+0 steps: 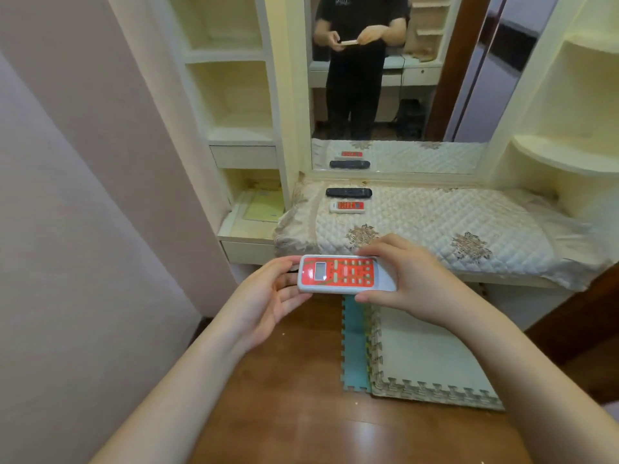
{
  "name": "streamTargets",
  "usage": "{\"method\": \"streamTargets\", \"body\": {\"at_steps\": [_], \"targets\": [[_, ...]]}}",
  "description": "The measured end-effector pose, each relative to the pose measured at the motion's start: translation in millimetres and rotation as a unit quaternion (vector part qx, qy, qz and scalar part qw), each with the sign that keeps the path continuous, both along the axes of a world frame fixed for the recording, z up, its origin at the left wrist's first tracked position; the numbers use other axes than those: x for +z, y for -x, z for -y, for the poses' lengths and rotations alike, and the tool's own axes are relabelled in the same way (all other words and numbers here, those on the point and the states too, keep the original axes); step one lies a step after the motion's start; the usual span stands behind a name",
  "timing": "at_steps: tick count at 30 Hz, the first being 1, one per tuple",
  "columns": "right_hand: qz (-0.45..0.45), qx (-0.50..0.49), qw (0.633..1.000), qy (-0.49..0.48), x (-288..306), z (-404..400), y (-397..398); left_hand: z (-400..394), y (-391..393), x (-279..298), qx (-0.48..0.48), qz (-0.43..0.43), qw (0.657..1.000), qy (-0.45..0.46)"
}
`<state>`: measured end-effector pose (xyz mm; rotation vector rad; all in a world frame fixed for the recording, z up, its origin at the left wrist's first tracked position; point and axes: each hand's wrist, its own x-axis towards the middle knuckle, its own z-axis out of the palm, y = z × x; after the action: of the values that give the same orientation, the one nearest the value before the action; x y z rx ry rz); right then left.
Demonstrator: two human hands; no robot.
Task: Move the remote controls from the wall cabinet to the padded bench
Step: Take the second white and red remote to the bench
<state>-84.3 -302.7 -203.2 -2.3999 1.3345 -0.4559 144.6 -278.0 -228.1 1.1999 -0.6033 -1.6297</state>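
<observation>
Held a white remote with a red face (345,274) level in front of the padded table (435,222), above the wooden floor (284,380) and short of the table's front edge. Gripped at its left end by the left hand (268,296), fingers curled round that end; pinched at its right end by the right hand (415,279) between thumb below and fingers (375,251) above. Already lying on the table's left part, near the mirror (395,95): a black remote (348,192), and just in front of it a small red-faced remote (347,206).
</observation>
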Motion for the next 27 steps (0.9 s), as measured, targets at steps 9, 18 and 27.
{"method": "streamTargets", "body": {"at_steps": [9, 18, 27], "targets": [[-0.031, -0.045, 0.998, -0.020, -16.8, 76.1, -28.3, 93.0, -26.3, -24.2, -0.039, -0.021, 0.999, -0.031], [-0.029, -0.090, 0.995, -0.026, -31.6, 155.2, -80.4, 189.6, -78.7, -46.0, -0.080, -0.060, 0.994, -0.049], [-0.040, -0.106, 0.992, -0.047, -50.4, 215.3, -85.2, 257.0, -83.7, -67.3, -0.110, -0.050, 0.990, -0.070]]}}
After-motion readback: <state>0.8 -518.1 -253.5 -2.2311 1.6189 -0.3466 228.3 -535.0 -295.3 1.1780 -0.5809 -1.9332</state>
